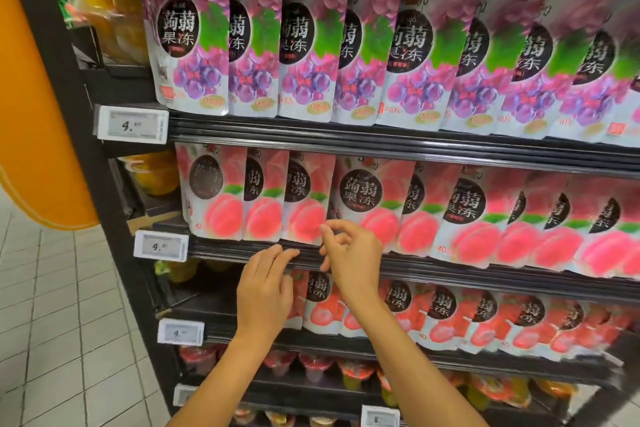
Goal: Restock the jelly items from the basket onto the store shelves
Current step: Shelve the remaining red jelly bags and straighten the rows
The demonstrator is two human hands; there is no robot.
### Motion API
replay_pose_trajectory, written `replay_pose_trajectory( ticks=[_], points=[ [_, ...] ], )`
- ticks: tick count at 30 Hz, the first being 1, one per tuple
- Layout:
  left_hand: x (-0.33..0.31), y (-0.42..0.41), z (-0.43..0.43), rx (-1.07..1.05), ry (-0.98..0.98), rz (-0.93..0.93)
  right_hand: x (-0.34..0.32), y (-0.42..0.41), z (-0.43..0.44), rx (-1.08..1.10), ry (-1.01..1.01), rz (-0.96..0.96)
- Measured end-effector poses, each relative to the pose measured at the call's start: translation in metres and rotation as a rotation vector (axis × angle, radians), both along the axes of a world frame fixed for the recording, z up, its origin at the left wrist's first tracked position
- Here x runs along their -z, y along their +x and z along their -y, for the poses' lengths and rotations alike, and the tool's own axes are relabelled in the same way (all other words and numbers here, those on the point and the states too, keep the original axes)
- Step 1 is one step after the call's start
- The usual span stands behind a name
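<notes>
Rows of jelly pouches stand on black shelves: purple grape pouches (311,38) on top, pink peach pouches (360,201) in the middle, red strawberry pouches (440,315) below. My left hand (265,288) rests with its fingertips on the front rail of the peach shelf (450,270) and holds nothing. My right hand (349,253) hovers at the lower edge of the peach pouches, fingers curled and apart, touching or nearly touching one pouch. The basket is out of view.
Jelly cups (315,367) fill the lower shelves. White price tags (131,123) (161,246) stick out at the shelves' left ends. An orange column (38,114) stands at the left, above a white tiled floor (62,340).
</notes>
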State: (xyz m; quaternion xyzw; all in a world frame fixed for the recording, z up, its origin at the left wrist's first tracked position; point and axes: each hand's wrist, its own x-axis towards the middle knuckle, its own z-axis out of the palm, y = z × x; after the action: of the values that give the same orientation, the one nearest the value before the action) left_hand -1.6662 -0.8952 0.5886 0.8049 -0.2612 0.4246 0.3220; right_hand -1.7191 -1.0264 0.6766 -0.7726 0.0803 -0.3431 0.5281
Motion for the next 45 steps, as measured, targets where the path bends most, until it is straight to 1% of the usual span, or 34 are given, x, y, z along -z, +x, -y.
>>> replay_pose_trajectory(
  ticks=[4,8,13,15,18,20,23,26,29,34,37,43,45],
  points=[
    [0.007,0.009,-0.001,0.011,0.000,0.072,0.002,-0.004,0.009,0.105,0.013,0.013],
    [0.011,0.012,-0.001,0.026,-0.013,0.104,0.004,-0.012,0.014,0.207,0.020,0.034],
    [0.014,0.014,0.001,0.038,-0.023,0.116,0.004,-0.015,0.015,0.215,0.073,0.034],
    [0.014,0.015,0.001,0.042,-0.024,0.115,0.004,-0.017,0.014,0.253,0.058,0.053],
    [0.014,0.015,0.000,0.064,-0.024,0.107,0.006,-0.018,0.004,0.343,-0.002,0.129],
    [0.011,0.015,-0.002,0.089,-0.007,0.108,0.003,-0.014,-0.011,0.285,-0.085,0.123],
    [0.002,0.017,-0.010,0.186,0.019,0.082,-0.007,-0.002,-0.034,0.156,-0.183,0.066],
    [-0.009,0.021,-0.026,0.282,0.133,0.092,-0.019,0.012,-0.048,0.080,-0.161,0.043],
    [-0.014,0.027,-0.051,0.282,0.195,0.127,-0.026,0.023,-0.056,0.036,-0.144,0.033],
    [-0.016,0.037,-0.088,0.218,0.183,0.115,-0.025,0.039,-0.064,0.059,-0.161,0.023],
    [-0.009,0.046,-0.102,0.191,0.117,0.105,-0.021,0.041,-0.064,0.126,-0.199,0.042],
    [-0.005,0.057,-0.095,0.216,-0.021,0.133,-0.014,0.030,-0.054,0.283,-0.163,0.085],
    [-0.006,0.060,-0.091,0.216,-0.051,0.144,-0.014,0.026,-0.052,0.306,-0.153,0.104]
  ],
)
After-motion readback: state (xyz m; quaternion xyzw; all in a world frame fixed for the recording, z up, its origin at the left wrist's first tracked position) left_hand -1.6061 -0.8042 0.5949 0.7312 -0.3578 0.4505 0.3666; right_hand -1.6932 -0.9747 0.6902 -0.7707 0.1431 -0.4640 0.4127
